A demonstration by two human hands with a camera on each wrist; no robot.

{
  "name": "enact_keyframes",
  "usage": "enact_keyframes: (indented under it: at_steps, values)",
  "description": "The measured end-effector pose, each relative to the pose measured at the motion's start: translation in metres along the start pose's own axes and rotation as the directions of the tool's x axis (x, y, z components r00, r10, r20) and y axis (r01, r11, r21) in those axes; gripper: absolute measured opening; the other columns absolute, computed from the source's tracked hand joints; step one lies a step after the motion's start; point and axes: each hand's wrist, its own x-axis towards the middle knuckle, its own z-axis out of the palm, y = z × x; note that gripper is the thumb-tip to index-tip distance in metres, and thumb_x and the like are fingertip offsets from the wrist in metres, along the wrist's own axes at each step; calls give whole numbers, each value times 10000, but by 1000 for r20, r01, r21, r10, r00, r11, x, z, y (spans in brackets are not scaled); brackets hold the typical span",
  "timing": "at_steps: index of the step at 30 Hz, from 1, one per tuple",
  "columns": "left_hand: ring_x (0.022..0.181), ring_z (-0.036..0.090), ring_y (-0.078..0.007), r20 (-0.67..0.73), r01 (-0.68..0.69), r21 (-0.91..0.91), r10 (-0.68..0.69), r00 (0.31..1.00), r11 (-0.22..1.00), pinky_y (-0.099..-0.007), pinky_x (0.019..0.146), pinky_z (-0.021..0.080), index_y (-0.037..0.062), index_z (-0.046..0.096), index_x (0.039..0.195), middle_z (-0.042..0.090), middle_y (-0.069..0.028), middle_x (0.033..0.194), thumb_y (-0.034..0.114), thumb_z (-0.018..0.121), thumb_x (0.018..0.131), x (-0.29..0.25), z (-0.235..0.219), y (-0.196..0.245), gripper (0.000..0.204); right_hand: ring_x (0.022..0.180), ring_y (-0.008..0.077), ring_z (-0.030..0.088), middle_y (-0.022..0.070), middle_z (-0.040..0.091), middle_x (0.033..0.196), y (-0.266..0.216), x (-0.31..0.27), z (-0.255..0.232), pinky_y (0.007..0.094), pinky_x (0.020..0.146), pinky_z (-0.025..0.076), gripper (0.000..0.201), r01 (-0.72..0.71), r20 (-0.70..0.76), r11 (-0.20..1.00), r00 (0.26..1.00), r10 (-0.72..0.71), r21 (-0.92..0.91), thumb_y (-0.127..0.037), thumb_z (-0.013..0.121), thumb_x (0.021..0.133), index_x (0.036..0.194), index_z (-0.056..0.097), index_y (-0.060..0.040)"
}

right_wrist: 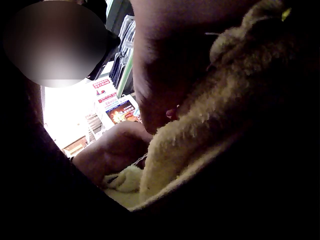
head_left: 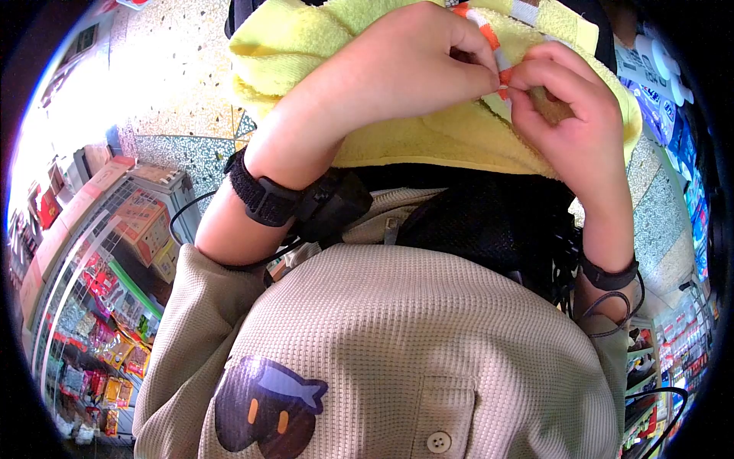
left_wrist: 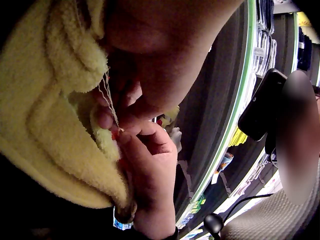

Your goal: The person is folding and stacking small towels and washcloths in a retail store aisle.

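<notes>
A yellow terry towel with an orange, white and grey striped band lies bunched over the person's lap. At that band, my left hand pinches the towel with thumb and fingertips. My right hand meets it there, its thumb and index finger pinching the same spot. In the left wrist view, pale loose threads run from the towel down to the meeting fingertips. I cannot tell which hand grips the threads. The right wrist view shows a fold of the towel close to the fingers, mostly in shadow.
Shelves with packaged goods stand at the left, with boxes above them. Blue and purple packs line the right side. The floor is patterned terrazzo tile. A black cable loops by the left wrist strap.
</notes>
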Motion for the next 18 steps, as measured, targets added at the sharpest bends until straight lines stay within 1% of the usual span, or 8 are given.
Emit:
enact_keyframes:
  at_steps: [3,6,9,11,12,13,15,18]
  values:
    - [692,586,-156,11,6,-13,-6,1000,1000,-251,666,447,-31,623,778,622,-99,743,32,566,774,0,0,1,84,733,133,556,44,547,818,4,-1,-2,205,664,430,129,0,25,1000,1000,-1,23,77,624,706,797,583,-4]
    - [701,582,-151,11,-17,-8,17,1000,1000,-249,670,442,-30,624,791,621,-98,744,30,572,771,0,-1,3,81,742,106,549,33,553,836,3,-3,-2,195,652,422,123,-73,23,993,997,71,89,70,621,726,821,604,-5]
    - [710,576,-145,3,-33,-12,33,999,999,-247,675,437,-27,627,804,619,-91,744,26,578,767,-1,-1,3,81,746,86,539,27,558,855,5,-4,-5,182,631,407,122,-81,50,990,996,76,116,70,617,740,837,617,-4]
    - [713,572,-140,23,6,-53,-5,1000,999,-247,679,435,-24,629,808,617,-83,744,24,581,766,0,-2,2,80,741,81,534,28,559,861,5,-4,-4,177,620,398,124,-93,41,984,995,88,152,76,612,742,838,619,-3]
    - [713,570,-137,47,47,-89,-43,998,995,-247,680,435,-23,628,809,617,-78,744,24,582,765,2,-3,0,79,739,78,531,28,560,864,5,-5,-4,175,614,393,126,-99,36,980,995,94,170,79,609,742,838,619,-2]
    - [713,568,-135,72,89,-123,-81,994,988,-246,681,434,-22,628,809,617,-73,745,23,582,765,3,-4,-2,78,738,76,529,28,561,868,6,-5,-3,173,612,390,129,-74,29,984,997,71,163,80,608,743,841,621,-3]
    - [716,566,-128,32,17,-70,-14,999,997,-244,683,434,-21,627,808,617,-67,747,25,582,768,0,-2,1,76,735,71,526,28,561,875,9,-4,-3,169,606,384,135,-25,15,989,1000,23,149,84,605,745,847,624,-4]
    - [717,563,-119,6,-28,-38,28,1000,999,-240,685,433,-20,625,804,618,-64,747,28,577,774,-1,0,2,74,735,63,523,25,561,885,7,-5,-5,164,604,383,137,-74,39,980,997,68,184,83,605,749,852,626,-4]
